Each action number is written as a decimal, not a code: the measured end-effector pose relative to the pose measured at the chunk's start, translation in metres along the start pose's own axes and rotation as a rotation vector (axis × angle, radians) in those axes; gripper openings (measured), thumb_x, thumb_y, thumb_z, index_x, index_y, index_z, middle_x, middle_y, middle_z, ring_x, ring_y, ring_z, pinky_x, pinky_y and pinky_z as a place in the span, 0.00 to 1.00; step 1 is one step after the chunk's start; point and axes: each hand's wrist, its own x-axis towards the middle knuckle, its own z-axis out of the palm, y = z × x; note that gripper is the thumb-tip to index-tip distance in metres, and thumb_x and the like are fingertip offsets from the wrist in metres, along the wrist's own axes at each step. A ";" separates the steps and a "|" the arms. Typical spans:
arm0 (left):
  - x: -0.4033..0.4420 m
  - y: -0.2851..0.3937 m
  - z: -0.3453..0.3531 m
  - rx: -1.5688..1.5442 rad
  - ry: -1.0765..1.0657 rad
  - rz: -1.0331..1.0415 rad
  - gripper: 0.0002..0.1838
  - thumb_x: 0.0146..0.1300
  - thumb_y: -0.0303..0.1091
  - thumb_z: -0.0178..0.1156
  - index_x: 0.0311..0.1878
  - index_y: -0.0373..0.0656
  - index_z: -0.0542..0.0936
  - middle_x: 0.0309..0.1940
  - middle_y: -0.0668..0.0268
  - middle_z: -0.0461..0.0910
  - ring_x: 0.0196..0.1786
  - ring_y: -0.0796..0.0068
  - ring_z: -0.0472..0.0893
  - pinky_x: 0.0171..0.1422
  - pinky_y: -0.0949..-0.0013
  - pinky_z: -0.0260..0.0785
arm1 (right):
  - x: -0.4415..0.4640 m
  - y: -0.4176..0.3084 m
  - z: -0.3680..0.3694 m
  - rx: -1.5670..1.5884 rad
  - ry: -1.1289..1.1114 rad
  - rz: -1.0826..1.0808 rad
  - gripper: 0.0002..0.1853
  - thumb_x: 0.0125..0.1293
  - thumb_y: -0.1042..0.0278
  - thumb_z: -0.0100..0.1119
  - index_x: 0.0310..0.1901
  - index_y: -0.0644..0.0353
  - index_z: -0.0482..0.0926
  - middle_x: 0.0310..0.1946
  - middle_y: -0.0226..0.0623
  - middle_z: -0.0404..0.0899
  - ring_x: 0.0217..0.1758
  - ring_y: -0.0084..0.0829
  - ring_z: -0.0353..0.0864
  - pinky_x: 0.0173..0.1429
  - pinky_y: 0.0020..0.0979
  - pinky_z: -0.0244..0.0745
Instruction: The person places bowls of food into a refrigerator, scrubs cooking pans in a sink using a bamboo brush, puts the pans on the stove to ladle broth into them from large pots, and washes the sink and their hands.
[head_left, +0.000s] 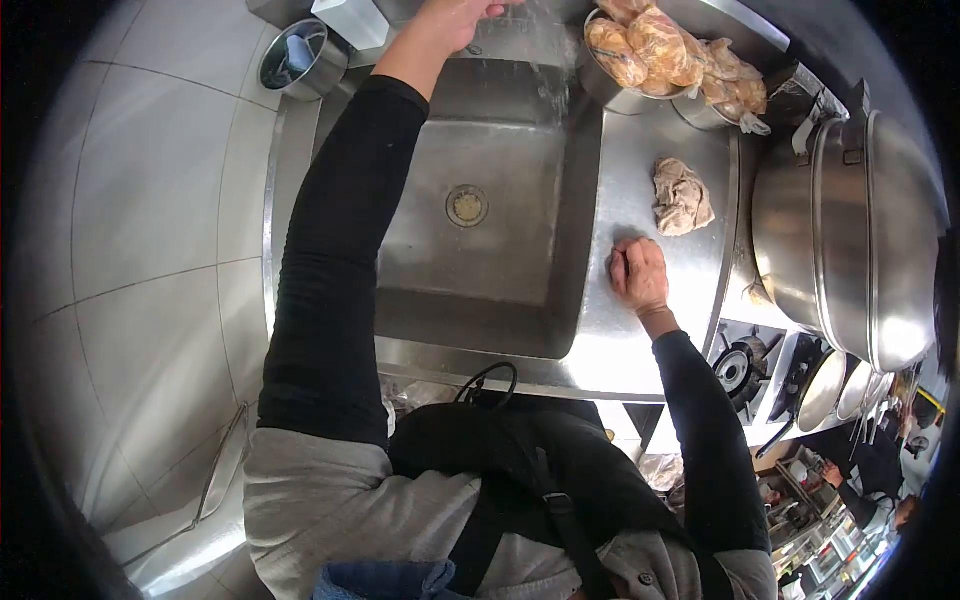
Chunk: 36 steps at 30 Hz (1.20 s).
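My left hand (452, 22) reaches over the far side of the steel sink (470, 270), close to a stream of running water (548, 70). The top edge of the view cuts off most of its fingers, so I cannot see whether they grip anything. On the steel counter to the right of the sink rests my right hand (641, 274), its fingers curled into a fist with nothing showing in them. Just beyond it lies a crumpled beige cloth (683, 197), apart from the hand. Some pale bits sit in the sink drain (467, 206).
Plastic-wrapped brownish food (650, 50) fills metal containers at the back right. A large steel pot (850, 230) stands at right, near a gas burner (740, 370) and pans (822, 390). A metal pail (305, 62) is at back left. Another person (870, 500) appears lower right.
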 end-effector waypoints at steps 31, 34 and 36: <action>0.041 0.002 0.055 0.677 0.541 0.372 0.23 0.59 0.52 0.67 0.29 0.37 0.84 0.23 0.52 0.81 0.29 0.53 0.81 0.38 0.55 0.68 | 0.000 -0.001 -0.005 0.021 0.014 0.033 0.06 0.61 0.69 0.61 0.37 0.58 0.75 0.31 0.43 0.73 0.38 0.48 0.74 0.46 0.44 0.70; 0.061 -0.010 0.053 0.481 0.522 0.397 0.19 0.58 0.48 0.69 0.34 0.39 0.87 0.28 0.51 0.83 0.33 0.52 0.83 0.42 0.57 0.72 | 0.001 -0.004 -0.007 0.010 0.013 0.037 0.06 0.62 0.68 0.61 0.36 0.58 0.75 0.31 0.43 0.73 0.38 0.47 0.74 0.46 0.44 0.70; 0.061 -0.018 0.037 0.309 0.352 0.322 0.19 0.61 0.47 0.68 0.42 0.38 0.86 0.35 0.55 0.84 0.41 0.60 0.82 0.49 0.61 0.71 | 0.000 -0.003 -0.006 0.009 0.003 0.046 0.06 0.62 0.67 0.60 0.36 0.58 0.75 0.31 0.43 0.73 0.38 0.47 0.74 0.46 0.44 0.70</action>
